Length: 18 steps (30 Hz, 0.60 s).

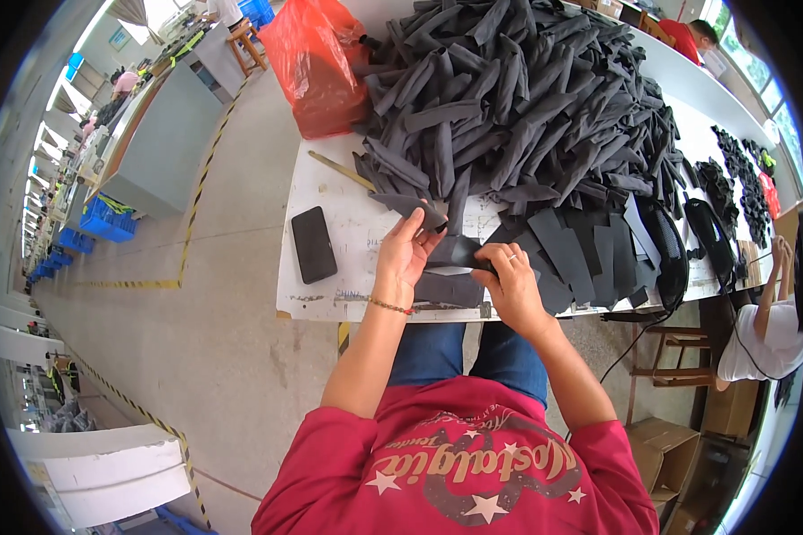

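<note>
At the near edge of the white table (290, 299), my left hand (401, 260) is closed with the thumb and fingers on a dark grey fabric piece (408, 205). My right hand (514, 290), with a ring on one finger, pinches the right end of another dark fabric piece (455, 252) just beside it. Below both hands lies a flat dark piece (451, 290) along the table edge. Beyond them rises a big heap of folded dark grey fabric strips (517, 107). Several flat dark panels (564, 259) are fanned out right of my right hand.
On the table's left lie a black phone (314, 245), a thin wooden strip (341, 169) and a red plastic bag (317, 76). Black padded parts (671, 259) lie at the right. A person in white (767, 343) sits beyond a wooden stool (678, 343); cardboard boxes (660, 450) stand below.
</note>
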Tool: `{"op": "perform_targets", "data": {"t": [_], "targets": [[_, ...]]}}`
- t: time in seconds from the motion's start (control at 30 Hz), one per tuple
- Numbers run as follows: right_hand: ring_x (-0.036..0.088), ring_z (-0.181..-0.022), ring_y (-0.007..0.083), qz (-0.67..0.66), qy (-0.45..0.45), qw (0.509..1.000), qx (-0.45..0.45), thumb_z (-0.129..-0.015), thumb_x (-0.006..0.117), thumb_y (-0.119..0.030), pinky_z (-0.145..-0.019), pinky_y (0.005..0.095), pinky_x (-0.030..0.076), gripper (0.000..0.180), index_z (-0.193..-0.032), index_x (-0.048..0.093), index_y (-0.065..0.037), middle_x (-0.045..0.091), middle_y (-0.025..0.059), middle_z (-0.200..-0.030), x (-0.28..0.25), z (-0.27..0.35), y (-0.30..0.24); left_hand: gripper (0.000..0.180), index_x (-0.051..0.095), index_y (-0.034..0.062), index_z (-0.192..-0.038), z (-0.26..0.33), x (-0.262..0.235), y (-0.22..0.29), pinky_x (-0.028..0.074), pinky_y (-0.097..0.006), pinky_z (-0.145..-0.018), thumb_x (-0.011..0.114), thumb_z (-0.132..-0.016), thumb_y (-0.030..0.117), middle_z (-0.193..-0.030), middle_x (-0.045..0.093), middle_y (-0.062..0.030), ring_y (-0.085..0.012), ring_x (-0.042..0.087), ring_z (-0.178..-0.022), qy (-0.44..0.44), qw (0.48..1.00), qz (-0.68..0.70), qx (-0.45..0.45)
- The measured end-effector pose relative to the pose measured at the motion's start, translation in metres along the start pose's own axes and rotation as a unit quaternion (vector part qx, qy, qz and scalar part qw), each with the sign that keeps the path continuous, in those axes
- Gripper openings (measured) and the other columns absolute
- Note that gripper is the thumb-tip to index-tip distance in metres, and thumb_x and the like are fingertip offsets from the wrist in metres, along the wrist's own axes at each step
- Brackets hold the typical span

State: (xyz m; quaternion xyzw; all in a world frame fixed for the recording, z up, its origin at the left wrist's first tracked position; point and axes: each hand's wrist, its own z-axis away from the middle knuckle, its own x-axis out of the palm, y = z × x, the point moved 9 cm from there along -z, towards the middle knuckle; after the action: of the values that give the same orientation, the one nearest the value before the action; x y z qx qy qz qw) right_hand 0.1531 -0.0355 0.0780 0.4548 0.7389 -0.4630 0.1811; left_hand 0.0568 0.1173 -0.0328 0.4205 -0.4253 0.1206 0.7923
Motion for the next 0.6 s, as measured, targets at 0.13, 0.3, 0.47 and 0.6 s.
{"op": "perform_targets", "data": {"t": [0.13, 0.3, 0.47, 0.6], "targets": [[0.057, -0.085, 0.0295, -0.052, 0.048, 0.994, 0.088, -0.076, 0.073, -0.009, -0.075, 0.0399, 0.043, 0.042, -0.116, 0.058, -0.004, 0.065, 0.0095, -0.096, -0.007, -0.003, 0.003, 0.015, 0.063, 0.0019, -0.102, 0.001, 0.000, -0.003, 0.059, -0.036, -0.078, 0.065, -0.092, 0.012, -0.096, 0.069, -0.0110, -0.0222, 0.068, -0.088, 0.010, 1.000, 0.000, -0.009], [0.059, -0.082, 0.0249, 0.057, 0.079, 0.995, 0.026, -0.075, 0.073, -0.009, -0.073, 0.0366, 0.044, 0.030, -0.104, 0.067, -0.004, 0.067, 0.0058, -0.091, -0.012, -0.012, -0.008, 0.016, 0.062, 0.0001, -0.101, 0.008, 0.004, -0.007, 0.059, -0.037, -0.079, 0.066, -0.090, 0.011, -0.095, 0.069, -0.0106, -0.0224, 0.068, -0.084, 0.019, 0.999, -0.042, -0.020], [0.059, -0.078, 0.0216, 0.127, 0.095, 0.987, -0.018, -0.074, 0.073, -0.009, -0.070, 0.0346, 0.044, 0.026, -0.100, 0.069, -0.006, 0.067, 0.0029, -0.087, -0.018, -0.018, -0.010, 0.016, 0.062, 0.0006, -0.100, 0.018, 0.016, -0.009, 0.059, -0.039, -0.078, 0.068, -0.089, 0.010, -0.095, 0.068, -0.0121, -0.0242, 0.069, -0.083, 0.023, 0.997, -0.067, -0.022], [0.059, -0.077, 0.0199, 0.181, 0.104, 0.976, -0.062, -0.072, 0.072, -0.007, -0.070, 0.0333, 0.044, 0.026, -0.098, 0.069, -0.007, 0.067, 0.0014, -0.086, -0.022, -0.020, -0.023, 0.017, 0.061, 0.0003, -0.102, 0.023, 0.022, -0.006, 0.060, -0.041, -0.077, 0.067, -0.089, 0.010, -0.095, 0.068, -0.0132, -0.0261, 0.069, -0.084, 0.010, 0.997, -0.079, -0.011]]}}
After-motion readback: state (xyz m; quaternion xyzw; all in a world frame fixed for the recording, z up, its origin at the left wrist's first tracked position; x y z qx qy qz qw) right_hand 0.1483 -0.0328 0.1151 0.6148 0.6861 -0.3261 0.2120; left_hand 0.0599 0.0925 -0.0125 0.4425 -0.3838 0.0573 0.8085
